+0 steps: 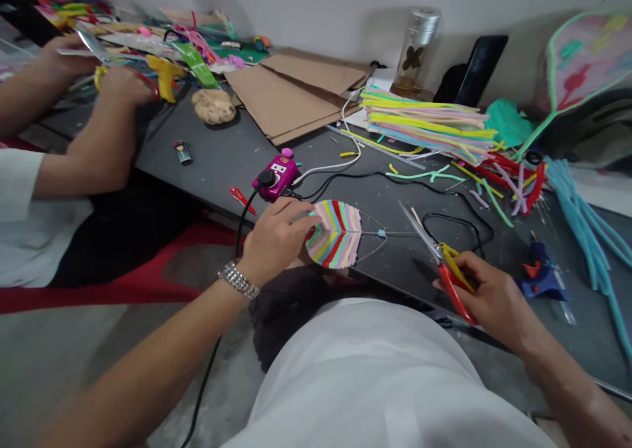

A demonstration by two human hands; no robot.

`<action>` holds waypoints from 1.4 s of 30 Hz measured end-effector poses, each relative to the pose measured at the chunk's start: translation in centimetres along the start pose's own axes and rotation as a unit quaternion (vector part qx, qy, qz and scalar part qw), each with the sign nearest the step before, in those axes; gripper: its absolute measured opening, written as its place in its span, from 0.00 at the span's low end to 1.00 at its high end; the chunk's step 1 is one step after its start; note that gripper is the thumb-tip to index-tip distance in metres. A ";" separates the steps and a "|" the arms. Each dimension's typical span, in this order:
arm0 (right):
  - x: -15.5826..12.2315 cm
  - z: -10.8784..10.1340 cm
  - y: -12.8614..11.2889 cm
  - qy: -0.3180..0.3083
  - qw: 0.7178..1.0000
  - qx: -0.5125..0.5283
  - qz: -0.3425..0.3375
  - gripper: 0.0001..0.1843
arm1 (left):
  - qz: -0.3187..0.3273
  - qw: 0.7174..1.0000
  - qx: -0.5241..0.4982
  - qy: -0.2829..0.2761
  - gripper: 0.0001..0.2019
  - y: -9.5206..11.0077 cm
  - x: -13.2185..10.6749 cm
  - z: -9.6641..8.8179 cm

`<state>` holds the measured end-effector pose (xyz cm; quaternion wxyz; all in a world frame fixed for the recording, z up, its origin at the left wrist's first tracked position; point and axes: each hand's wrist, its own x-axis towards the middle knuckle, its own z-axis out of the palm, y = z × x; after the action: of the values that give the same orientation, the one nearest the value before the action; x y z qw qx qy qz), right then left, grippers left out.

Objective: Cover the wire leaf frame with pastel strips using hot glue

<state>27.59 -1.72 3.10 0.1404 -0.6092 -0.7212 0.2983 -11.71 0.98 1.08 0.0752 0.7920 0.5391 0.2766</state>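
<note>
**Fingers of left hand clamped on striped leaf; scissors ready in right**

The left hand has its fingers curled over the near edge of a striped pipe-cleaner leaf, holding it in a firm pinch. The leaf sits just off the edge of the dark bench, over the person's lap, its bands in red, green, yellow and pink running in a chevron. A thin wire stem runs from its tip across the bench.

The right hand has its fingers closed around the red-and-yellow handles of a pair of scissors. The blades point back toward the wire stem, near it but not touching (blade gap too narrow to read from this angle).

Judged handling: a pinch close to the working edge should stop the layered strips from splaying. Scissor tips are best kept square to the strips and clear of the wire.

Nearby on the bench: a purple power socket, a blue hot glue gun and a bundle of pastel pipe cleaners. At the far left, a co-worker's hands work over a heap of coloured scraps.
</note>
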 end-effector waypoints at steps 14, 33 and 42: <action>0.9 -0.9 -0.5 -0.076 0.932 -0.289 -0.208 0.23 | -0.031 0.981 -0.078 -0.175 0.07 5.7 0.0 2.3; 2.8 -0.6 -0.5 -0.088 0.901 -0.328 -0.268 0.16 | -0.121 0.964 -0.179 -0.157 0.06 5.9 0.3 2.9; 3.2 -0.3 -1.8 -0.094 0.888 -0.322 -0.314 0.16 | -0.075 0.967 -0.161 -0.184 0.08 6.0 0.9 2.3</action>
<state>25.63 1.33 3.87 -0.0450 -0.3315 -0.9413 0.0456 -5.41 -0.23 1.96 0.3200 0.7641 0.5222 0.2028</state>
